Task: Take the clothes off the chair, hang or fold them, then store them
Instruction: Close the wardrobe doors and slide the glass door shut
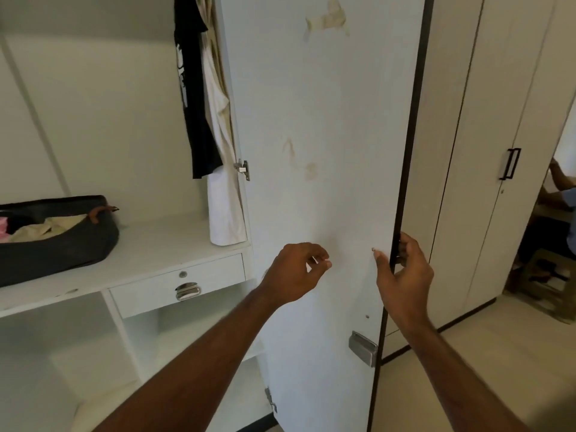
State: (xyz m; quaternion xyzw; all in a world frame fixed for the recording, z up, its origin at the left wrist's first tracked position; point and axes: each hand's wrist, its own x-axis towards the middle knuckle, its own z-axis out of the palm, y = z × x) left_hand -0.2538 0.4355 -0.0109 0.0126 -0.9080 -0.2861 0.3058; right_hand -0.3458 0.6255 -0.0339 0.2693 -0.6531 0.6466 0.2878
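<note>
Clothes (215,126) hang upper left, inside wardrobe; soft, light, best taken at shoulders. Right hand (405,272) grips door (327,151) edge, frame ctr-right. Left hand (296,271) loosely curled, holds nothing.

Black T-shirt (194,88) with white print, hanging full length inside the open wardrobe, well up and left of the left hand (296,271). Just beside it, toward the door (324,169), a white shirt (223,169) hanging lower, hem reaching down to the shelf, up and left of the same hand. Above it a strip of beige cloth, partly hidden by the door edge. Door swung open, inner face stained, outer edge gripped by the right hand (405,269), thumb on the inner face.
</note>
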